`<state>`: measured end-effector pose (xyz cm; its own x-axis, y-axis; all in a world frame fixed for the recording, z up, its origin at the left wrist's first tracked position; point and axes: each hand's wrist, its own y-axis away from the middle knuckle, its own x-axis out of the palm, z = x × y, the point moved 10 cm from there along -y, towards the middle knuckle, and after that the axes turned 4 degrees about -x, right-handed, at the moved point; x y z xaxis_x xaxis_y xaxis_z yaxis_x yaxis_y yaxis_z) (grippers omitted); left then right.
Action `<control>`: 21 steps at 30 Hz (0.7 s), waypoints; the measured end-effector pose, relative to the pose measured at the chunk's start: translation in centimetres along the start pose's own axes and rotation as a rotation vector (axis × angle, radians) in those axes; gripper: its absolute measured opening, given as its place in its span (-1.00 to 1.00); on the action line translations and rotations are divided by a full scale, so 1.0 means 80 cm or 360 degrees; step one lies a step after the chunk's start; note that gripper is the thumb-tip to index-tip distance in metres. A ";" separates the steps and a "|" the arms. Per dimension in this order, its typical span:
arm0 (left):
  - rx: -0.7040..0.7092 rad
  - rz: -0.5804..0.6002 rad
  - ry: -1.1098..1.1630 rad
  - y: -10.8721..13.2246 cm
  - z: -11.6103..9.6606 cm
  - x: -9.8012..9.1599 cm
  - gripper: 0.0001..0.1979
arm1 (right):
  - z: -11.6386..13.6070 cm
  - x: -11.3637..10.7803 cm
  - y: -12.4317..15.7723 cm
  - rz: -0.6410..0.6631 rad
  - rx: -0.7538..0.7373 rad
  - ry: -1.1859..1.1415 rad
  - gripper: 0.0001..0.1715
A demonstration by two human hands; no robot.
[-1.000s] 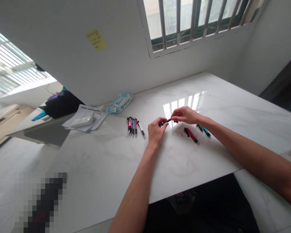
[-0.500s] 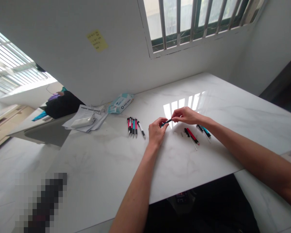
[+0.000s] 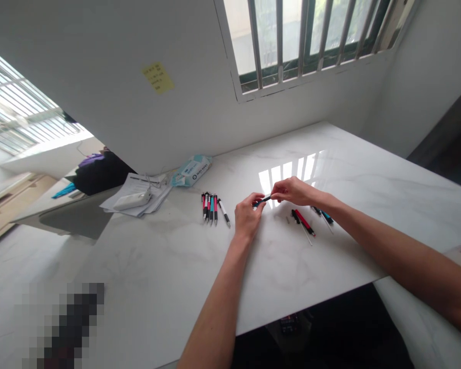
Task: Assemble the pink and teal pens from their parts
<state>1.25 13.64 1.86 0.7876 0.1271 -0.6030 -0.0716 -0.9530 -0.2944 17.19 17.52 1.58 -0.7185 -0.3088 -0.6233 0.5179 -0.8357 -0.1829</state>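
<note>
Both my hands meet over the white marble table (image 3: 169,277) on one teal and black pen (image 3: 262,200). My left hand (image 3: 247,215) pinches its near end and my right hand (image 3: 292,190) pinches its far end. Just right of my hands lie loose pen parts: a red barrel (image 3: 305,222), a thin white refill (image 3: 306,230) and a teal piece (image 3: 326,218). To the left of my hands a row of several assembled pens (image 3: 212,206) lies side by side.
A pack of wet wipes (image 3: 191,169) lies by the white wall. Left of it a white device with a cable sits on papers (image 3: 135,196). A yellow sticky note (image 3: 158,78) is on the wall. A barred window (image 3: 303,36) is above the table.
My hands stay pinched on the pen with little movement. The camera tilted slightly, so everything sits a bit lower in the picture.
</note>
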 end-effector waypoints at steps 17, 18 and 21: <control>0.0277 -0.0472 -0.0248 0.013 -0.059 -0.051 -0.85 | 0.044 0.070 -0.046 0.0053 0.0181 0.0633 -0.83; 0.0263 -0.0486 -0.0220 0.013 -0.057 -0.054 -0.86 | 0.050 0.080 -0.055 0.0060 0.0173 0.0487 -0.86; 0.0269 -0.0508 -0.0180 0.013 -0.058 -0.063 -0.85 | 0.064 0.105 -0.080 0.0047 0.0150 0.0232 -0.92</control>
<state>0.06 10.71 8.01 0.7148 0.4490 -0.5362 0.0592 -0.8028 -0.5933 5.44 17.90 1.40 -0.6251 -0.2706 -0.7322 0.4871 -0.8682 -0.0950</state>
